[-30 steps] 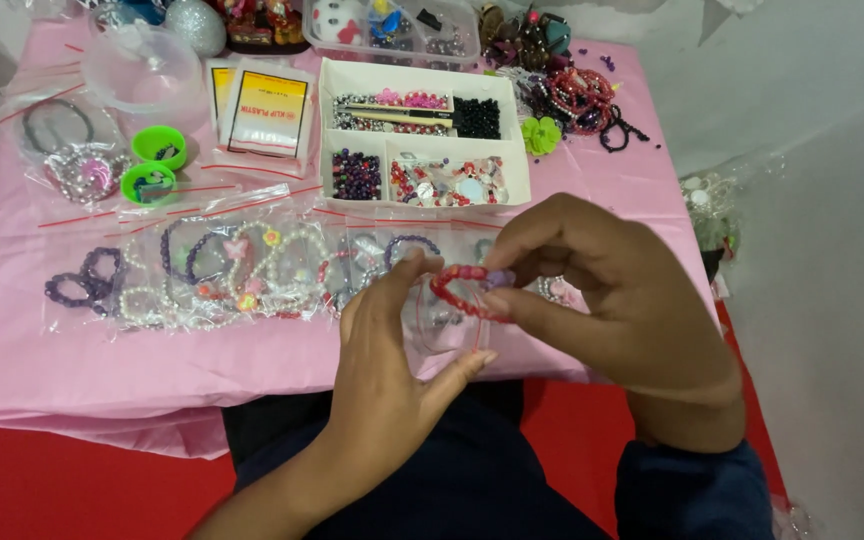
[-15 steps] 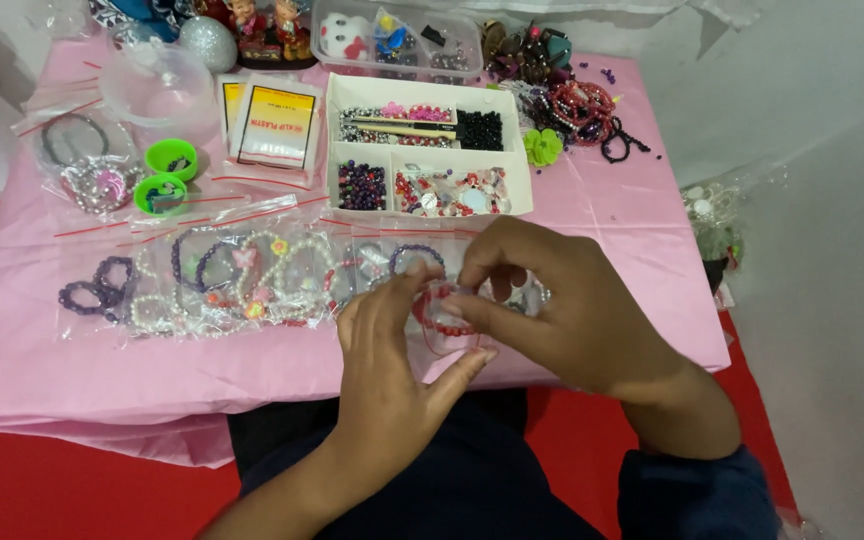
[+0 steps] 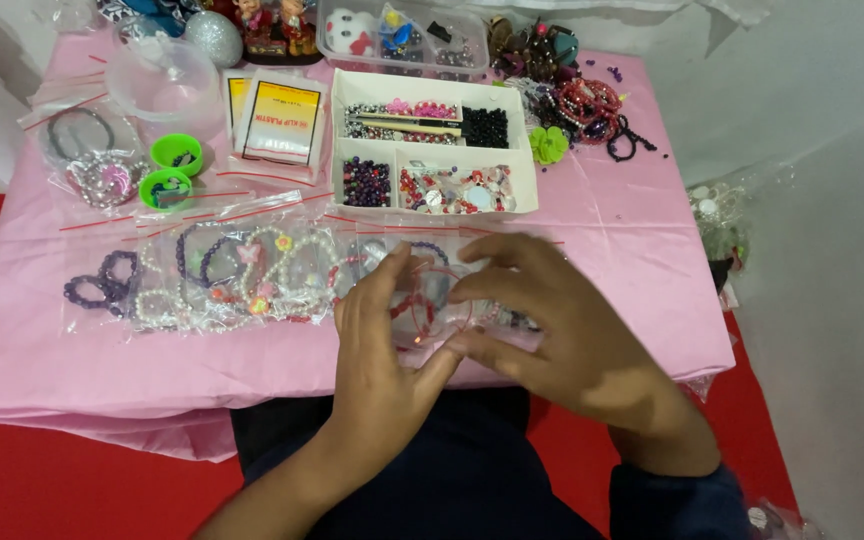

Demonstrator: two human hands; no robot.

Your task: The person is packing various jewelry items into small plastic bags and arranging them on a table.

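My left hand [image 3: 384, 345] and my right hand [image 3: 562, 335] meet low over the near edge of the pink table [image 3: 602, 215]. Between their fingertips they hold a small clear plastic bag [image 3: 432, 300] with a red beaded bracelet [image 3: 414, 308] inside. Both thumbs touch under the bag, and the fingers curve over its top. The bag rests on or just above the tablecloth; I cannot tell which. A row of bagged bead bracelets [image 3: 232, 275] lies just left of my left hand.
A white compartment tray [image 3: 430, 150] with beads stands behind the hands. Two green cups [image 3: 170, 172], yellow packets [image 3: 277, 120], a clear bowl [image 3: 157, 75] and bagged rings sit back left. Loose bracelets [image 3: 587, 105] pile up at back right. Red floor surrounds the table.
Both hands have come down and closer to me with the bag and the red bracelet. The right hand's fingers have flattened over it.
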